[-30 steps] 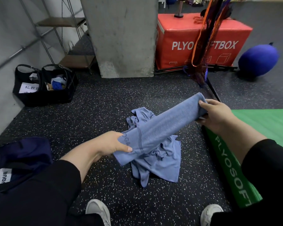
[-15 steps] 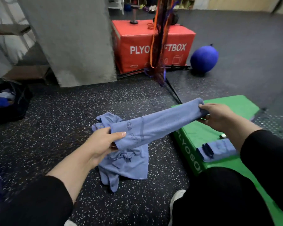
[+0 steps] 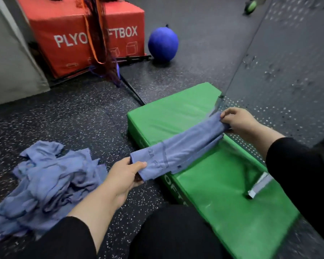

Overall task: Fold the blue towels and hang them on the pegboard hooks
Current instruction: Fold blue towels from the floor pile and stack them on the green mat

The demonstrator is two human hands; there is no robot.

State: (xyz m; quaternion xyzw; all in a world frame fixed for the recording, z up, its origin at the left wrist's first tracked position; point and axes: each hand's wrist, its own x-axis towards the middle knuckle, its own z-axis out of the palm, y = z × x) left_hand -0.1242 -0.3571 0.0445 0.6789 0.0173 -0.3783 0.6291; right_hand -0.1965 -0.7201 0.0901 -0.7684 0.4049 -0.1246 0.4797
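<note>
Folded blue towel (image 3: 178, 148), a long narrow band with faint lettering.

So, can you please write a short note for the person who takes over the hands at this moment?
Left hand pinches the near end of the folded blue cloth towel; right hand pinches the far end, by the dark perforated pegboard.
The towel is stretched above the green padded box.
Done: this towel is folded.
Left: hang it, then fold the crumpled blue towel pile on the floor.
</note>
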